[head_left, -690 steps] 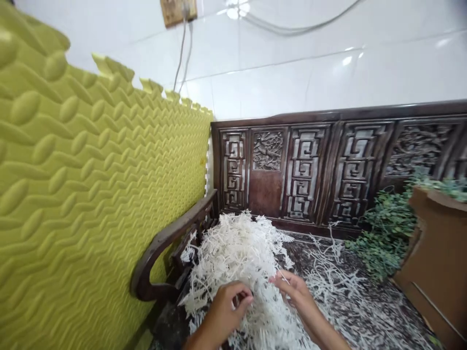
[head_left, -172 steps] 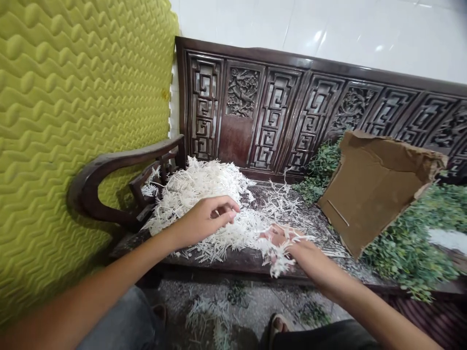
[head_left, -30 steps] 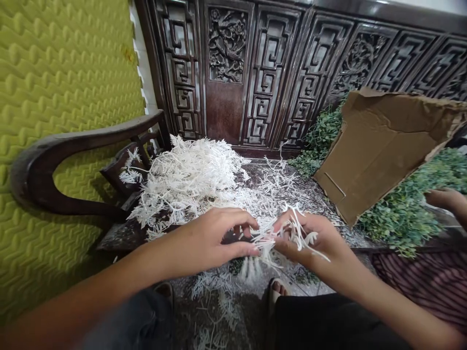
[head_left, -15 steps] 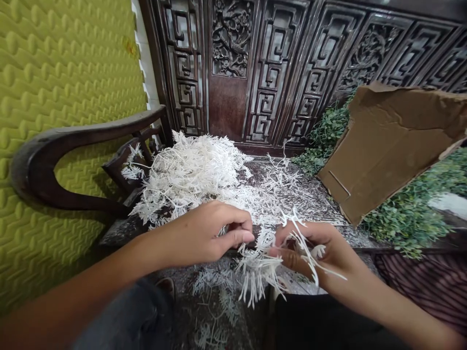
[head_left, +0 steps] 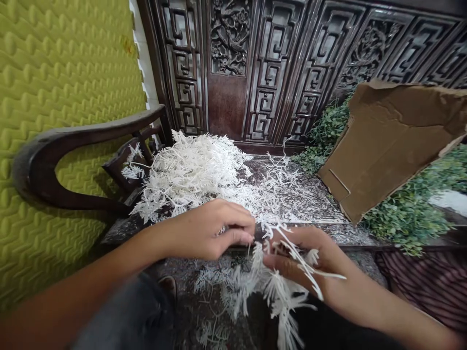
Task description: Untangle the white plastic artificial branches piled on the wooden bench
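- White sprigs (head_left: 275, 287) hang in front of the bench, their fronds spilling below the right hand (head_left: 324, 262).
- That right hand is curled partway closed around them, thumb against fingers; the loose hold probably leaves the tips within reach of the other hand.
- Just beside it, the left hand (head_left: 215, 228) has thumb and fingers drawn nearly together; whether they grip a strand, I cannot tell.
- White litter (head_left: 213, 335) lies on the floor below, partly hidden behind the hanging fronds.
- A white pile (head_left: 193, 165) sits on the bench seat against the armrest (head_left: 32, 170), which likely stops it sliding off.
- To the right, torn cardboard (head_left: 394, 146) leans over green foliage (head_left: 404, 221), blocking some of it from view.
- Behind stands the carved backrest (head_left: 226, 104).
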Demonstrator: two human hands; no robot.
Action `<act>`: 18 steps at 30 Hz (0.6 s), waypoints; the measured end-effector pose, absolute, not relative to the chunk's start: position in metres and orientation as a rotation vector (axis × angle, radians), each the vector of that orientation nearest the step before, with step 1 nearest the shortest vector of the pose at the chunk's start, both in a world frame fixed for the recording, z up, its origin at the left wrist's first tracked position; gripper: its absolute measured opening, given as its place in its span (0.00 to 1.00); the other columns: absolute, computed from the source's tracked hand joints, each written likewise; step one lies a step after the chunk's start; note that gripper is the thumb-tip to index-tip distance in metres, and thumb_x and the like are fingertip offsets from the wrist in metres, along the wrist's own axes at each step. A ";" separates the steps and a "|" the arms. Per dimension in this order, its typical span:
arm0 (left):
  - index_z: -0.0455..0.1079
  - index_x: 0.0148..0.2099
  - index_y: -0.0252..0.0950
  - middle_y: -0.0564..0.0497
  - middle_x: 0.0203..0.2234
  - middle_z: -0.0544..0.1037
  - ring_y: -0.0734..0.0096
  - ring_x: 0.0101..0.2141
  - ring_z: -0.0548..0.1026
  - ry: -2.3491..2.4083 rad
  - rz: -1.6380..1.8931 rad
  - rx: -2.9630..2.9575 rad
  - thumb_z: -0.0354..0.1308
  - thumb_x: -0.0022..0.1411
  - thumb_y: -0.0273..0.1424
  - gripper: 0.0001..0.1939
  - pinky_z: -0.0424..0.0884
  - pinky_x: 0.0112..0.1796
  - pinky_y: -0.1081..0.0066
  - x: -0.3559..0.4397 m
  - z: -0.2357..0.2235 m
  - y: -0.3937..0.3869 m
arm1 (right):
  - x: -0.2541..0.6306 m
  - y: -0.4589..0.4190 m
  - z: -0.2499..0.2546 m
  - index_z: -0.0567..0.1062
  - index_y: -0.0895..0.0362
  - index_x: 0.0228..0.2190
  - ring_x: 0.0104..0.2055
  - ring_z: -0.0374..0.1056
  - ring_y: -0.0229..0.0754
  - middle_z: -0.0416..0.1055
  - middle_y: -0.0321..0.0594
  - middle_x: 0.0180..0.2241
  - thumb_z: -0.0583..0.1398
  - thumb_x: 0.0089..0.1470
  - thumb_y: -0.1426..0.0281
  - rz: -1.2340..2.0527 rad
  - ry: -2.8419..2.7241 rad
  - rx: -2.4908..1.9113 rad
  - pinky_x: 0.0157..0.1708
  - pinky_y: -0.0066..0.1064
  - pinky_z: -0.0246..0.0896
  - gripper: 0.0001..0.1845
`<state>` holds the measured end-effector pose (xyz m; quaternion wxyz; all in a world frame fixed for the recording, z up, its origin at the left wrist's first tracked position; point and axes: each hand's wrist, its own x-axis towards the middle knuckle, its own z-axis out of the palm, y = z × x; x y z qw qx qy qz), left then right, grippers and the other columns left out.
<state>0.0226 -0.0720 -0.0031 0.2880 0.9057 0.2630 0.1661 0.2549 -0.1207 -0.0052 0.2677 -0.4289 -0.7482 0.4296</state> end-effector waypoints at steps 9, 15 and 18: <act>0.69 0.49 0.38 0.51 0.31 0.75 0.71 0.32 0.72 1.271 0.753 2.197 0.58 0.59 0.34 0.15 0.68 0.36 0.69 -0.023 -0.017 -0.042 | 0.254 -0.140 -0.001 0.76 0.52 0.36 0.37 0.70 0.42 0.74 0.38 0.36 0.61 0.54 0.61 1.194 -1.980 -1.272 0.36 0.29 0.67 0.09; 0.70 0.49 0.40 0.52 0.33 0.75 0.70 0.36 0.73 0.875 0.451 2.182 0.62 0.57 0.38 0.17 0.68 0.39 0.70 0.004 0.000 -0.081 | 0.249 -0.135 0.003 0.75 0.56 0.28 0.30 0.69 0.40 0.73 0.37 0.29 0.59 0.56 0.66 1.083 -2.083 -1.243 0.27 0.27 0.63 0.08; 0.72 0.41 0.37 0.53 0.29 0.74 0.71 0.32 0.72 0.773 0.397 2.228 0.62 0.57 0.39 0.12 0.67 0.36 0.71 0.020 0.005 -0.096 | 0.244 -0.134 0.009 0.74 0.55 0.25 0.28 0.68 0.40 0.72 0.36 0.23 0.59 0.56 0.67 0.984 -2.163 -1.197 0.24 0.25 0.61 0.09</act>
